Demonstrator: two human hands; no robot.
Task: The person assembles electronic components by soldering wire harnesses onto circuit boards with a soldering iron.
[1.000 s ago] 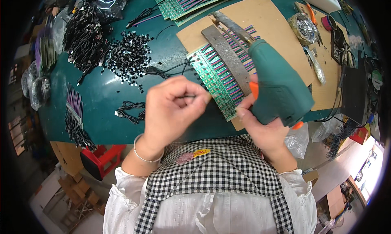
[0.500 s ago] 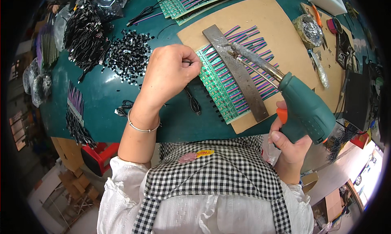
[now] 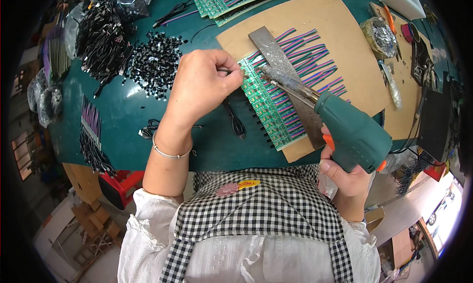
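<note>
A strip of green circuit boards [image 3: 266,118] lies slanted on a tan board, with rows of coloured wires running from its right side. Across those wires rests a flat metal bar [image 3: 310,125]. My left hand [image 3: 203,86] pinches a thin black cable [image 3: 234,119] at the strip's upper left edge; its coiled length hangs below on the table. In my right hand [image 3: 347,179] is a green soldering gun [image 3: 352,130] with an orange trigger. Its tip reaches over the bar to the boards, close to my left fingertips. Whether it touches is too small to tell.
Small black connectors [image 3: 152,66] are heaped at left, beside a bundle of black cables [image 3: 102,44]. More circuit boards [image 3: 231,2] are stacked at the back. A foil-wrapped lump [image 3: 379,36] and tools sit at right. Another cable coil [image 3: 150,128] lies near my left forearm.
The soldering gun has moved left, its tip passing from over the metal bar to the boards. The bar's near end has shifted slightly. My left hand stays at the strip's edge.
</note>
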